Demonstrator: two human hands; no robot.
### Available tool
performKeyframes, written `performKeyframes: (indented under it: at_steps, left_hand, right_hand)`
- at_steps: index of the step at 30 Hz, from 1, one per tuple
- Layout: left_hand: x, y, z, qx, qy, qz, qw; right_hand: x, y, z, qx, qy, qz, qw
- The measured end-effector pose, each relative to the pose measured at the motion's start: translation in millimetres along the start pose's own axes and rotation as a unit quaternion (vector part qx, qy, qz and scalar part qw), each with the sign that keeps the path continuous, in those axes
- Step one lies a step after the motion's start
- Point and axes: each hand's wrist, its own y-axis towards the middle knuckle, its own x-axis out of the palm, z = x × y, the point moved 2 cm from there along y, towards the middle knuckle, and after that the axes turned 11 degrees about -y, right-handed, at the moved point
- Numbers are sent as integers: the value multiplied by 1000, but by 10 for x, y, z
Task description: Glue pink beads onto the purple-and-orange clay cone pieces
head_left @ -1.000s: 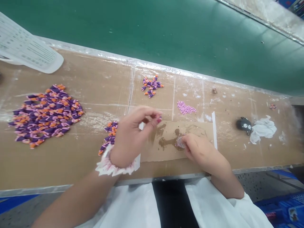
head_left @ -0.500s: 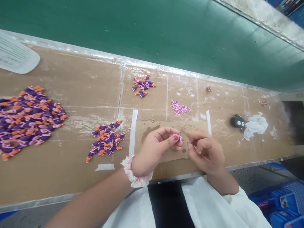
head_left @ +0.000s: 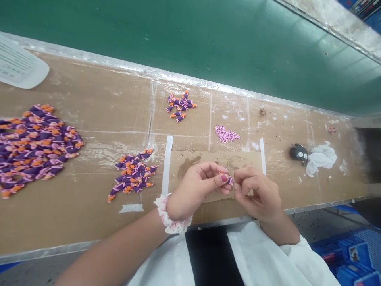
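Observation:
Between the thumb and fingers of my left hand is a small purple, pink and orange figurine, mostly covered by the fingers. My right hand is pinched close beside it, fingertips at the figurine's right end; whatever those fingertips hold is too small to make out. Both hands are above a taped-down cardboard sheet. Beyond them lies a little heap of pink-and-white beads. Like figurines form a group left of my hands and another small group farther back.
A large spread of figurines covers the table's left part. Behind it lies a white plastic container. On the right are a black round object with eyes and a crumpled white tissue. Blue bins stand below the table's right edge.
My left hand has shifted slightly right with the figurine, and the right fingertips are now up against its end. The gap between the hands has closed.

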Motion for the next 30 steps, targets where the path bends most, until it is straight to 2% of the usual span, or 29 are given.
performKeyframes:
  at_steps: [15, 20, 23, 27, 30]
  left_hand:
    - [-17, 19, -8, -1, 30, -12, 999]
    - [-53, -19, 32, 28, 70, -8, 997]
    - [-134, -33, 214, 97, 150, 44, 983]
    - [-280, 125, 666, 227, 284, 133, 922]
    - [-356, 351, 995, 270, 265, 164, 911]
  right_hand:
    - [-6, -36, -22, 4, -23, -19, 1000]
    - [2, -31, 21, 29, 12, -40, 999]
    - [-4, -27, 43, 26, 2, -16, 1000]
    - [-20, -42, 67, 24, -8, 32, 999]
    - [-6, -56, 87, 16, -14, 26, 999]
